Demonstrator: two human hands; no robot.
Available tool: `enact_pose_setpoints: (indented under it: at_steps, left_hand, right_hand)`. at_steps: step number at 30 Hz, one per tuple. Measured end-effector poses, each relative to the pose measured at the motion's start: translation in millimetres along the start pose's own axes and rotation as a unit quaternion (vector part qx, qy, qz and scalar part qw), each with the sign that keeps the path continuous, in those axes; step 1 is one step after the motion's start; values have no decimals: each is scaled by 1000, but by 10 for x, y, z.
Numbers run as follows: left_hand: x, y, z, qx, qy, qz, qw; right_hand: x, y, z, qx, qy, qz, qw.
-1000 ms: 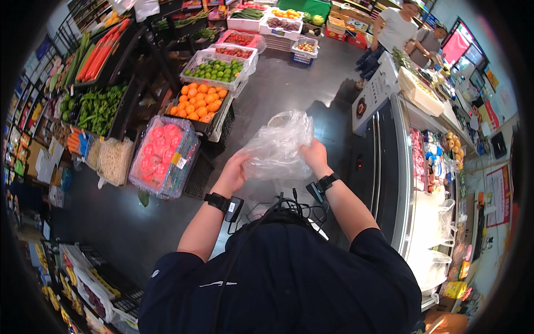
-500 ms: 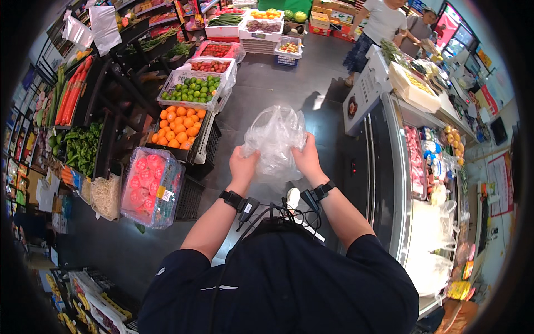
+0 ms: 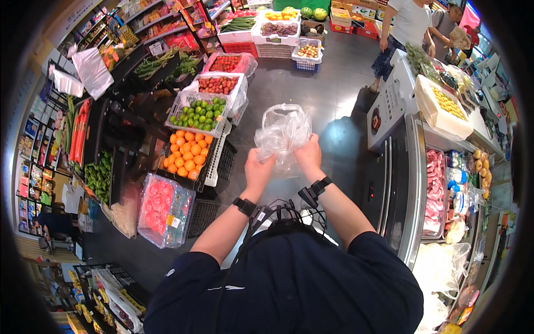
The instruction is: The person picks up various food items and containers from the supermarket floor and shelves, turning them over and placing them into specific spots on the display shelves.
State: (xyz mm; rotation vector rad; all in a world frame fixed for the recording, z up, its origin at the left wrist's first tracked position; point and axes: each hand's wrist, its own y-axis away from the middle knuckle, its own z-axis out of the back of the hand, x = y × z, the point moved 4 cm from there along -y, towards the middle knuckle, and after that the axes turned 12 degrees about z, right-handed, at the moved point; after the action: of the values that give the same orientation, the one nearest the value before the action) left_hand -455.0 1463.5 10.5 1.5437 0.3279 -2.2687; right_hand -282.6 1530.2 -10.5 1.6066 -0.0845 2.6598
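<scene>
Out in front of me, above the dark floor, hangs a clear plastic bag (image 3: 282, 136), crumpled, with a looped handle at its far end. My left hand (image 3: 259, 171) pinches the bag's left edge, and my right hand (image 3: 308, 155) is closed on its right edge. Thin plastic spreads between the two hands, and I see nothing inside it. A dark band with a small box sits on each wrist.
To the left stand crates of oranges (image 3: 188, 154), limes (image 3: 199, 114) and red fruit (image 3: 218, 84), with a wrapped pack of pink round items (image 3: 159, 203). A chilled counter (image 3: 411, 195) with meat runs along the right. Two people (image 3: 409, 22) stand at the far right.
My view has turned a little, so the surroundings sit further right and lower. The bag is drawn in narrower, and my hands are slightly closer together, both still gripping it.
</scene>
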Motion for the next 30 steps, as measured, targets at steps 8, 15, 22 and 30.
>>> enact_pose_setpoints:
  at_steps: [8,15,22,30]
  left_hand:
    - [-58,-653,-419,73,32,-49,996]
    - [89,-1682,-387,10,16,13,1000]
    - [-288,-2824,-353,-7,9,-163,986]
    - [-223,-3734,-471,203,238,16,950]
  right_hand:
    - [142,-640,-107,-53,103,92,989]
    - [330,-1259,-514,-36,-7,171,985]
    - [764,-2237,-919,-34,-96,218,971]
    - [988,-2997,-1335,76,-250,165,951]
